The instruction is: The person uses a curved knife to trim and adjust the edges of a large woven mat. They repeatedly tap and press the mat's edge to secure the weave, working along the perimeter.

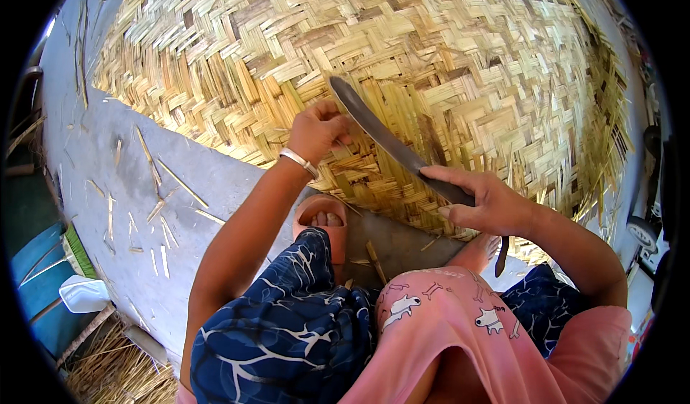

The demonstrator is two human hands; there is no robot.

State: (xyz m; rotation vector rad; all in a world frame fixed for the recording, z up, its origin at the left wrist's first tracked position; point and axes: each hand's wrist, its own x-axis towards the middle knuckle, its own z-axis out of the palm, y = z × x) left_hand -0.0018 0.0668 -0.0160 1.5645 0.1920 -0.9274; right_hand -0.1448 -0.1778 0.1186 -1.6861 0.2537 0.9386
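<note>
A large mat (460,52) woven from flat pale-yellow strips spreads out in front of me. My right hand (481,203) is closed round a long, curved, dark knife (384,139), with the index finger stretched along it. The blade slants up and left over the mat's near part, and a thin dark tail end shows below the hand. My left hand (318,136), a pale bracelet on its wrist, is at the mat's near edge, just left of the blade. Its fingers are curled in a pinch, and whatever lies between them is hidden.
Loose strips (183,183) are scattered over the grey floor (208,134) at the left. A green-bristled broom (77,251), a white container (84,293) and a straw pile (115,364) are at lower left. My foot in an orange slipper (336,246) stands by the mat's edge.
</note>
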